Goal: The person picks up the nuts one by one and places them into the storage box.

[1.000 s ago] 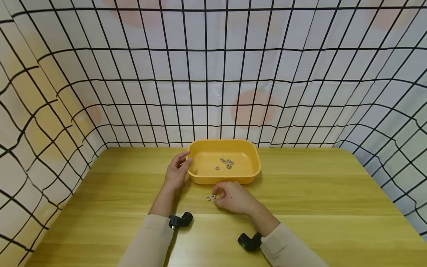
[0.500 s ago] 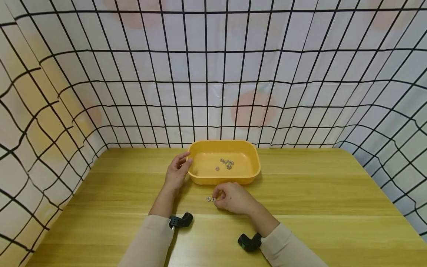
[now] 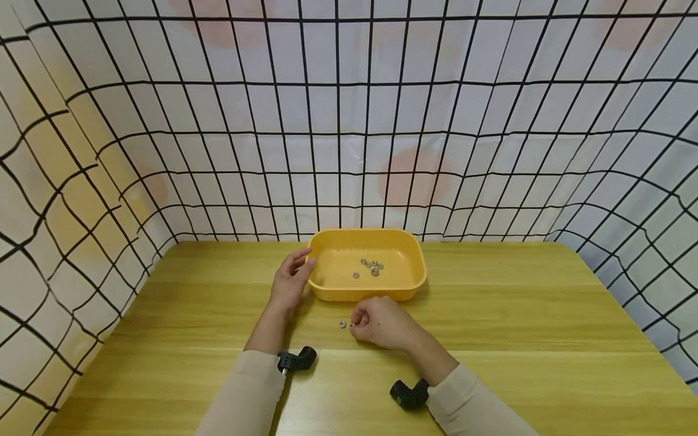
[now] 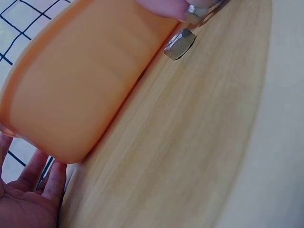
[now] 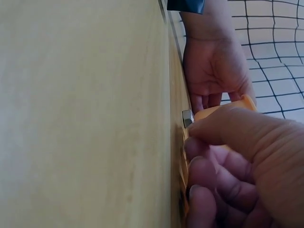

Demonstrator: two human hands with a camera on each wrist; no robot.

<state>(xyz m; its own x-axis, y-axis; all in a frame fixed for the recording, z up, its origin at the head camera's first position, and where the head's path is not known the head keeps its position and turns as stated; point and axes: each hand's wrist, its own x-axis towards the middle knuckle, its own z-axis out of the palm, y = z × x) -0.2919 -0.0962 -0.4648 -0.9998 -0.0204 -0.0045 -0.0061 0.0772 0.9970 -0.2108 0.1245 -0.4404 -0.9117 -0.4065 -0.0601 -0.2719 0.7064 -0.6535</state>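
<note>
My left hand (image 3: 288, 284) rests against the left end of a yellow plastic tray (image 3: 366, 295), with relaxed fingers touching its outside and the thumb at the rim. In front of the tray, my right hand (image 3: 382, 324) pinches a small metal hex nut (image 4: 194, 13) between thumb and fingertips, close over the tabletop; the fingers hide most of it. Another hex nut (image 3: 342, 324) lies loose on the table, just left of those fingertips. In the right wrist view a nut (image 5: 187, 118) shows beside the thumb tip. Several nuts (image 3: 374, 272) are scattered on the tray's floor.
The wooden table (image 3: 523, 309) extends to both sides of the tray. A black wire grid (image 3: 349, 133) in front of pale sheeting stands behind the table and along its sides. Each wrist carries a black camera mount (image 3: 297, 360).
My right fingers have closed on the right-hand one of the two loose nuts and drawn it slightly right, away from the other. The left hand and the tray have stayed in place.
</note>
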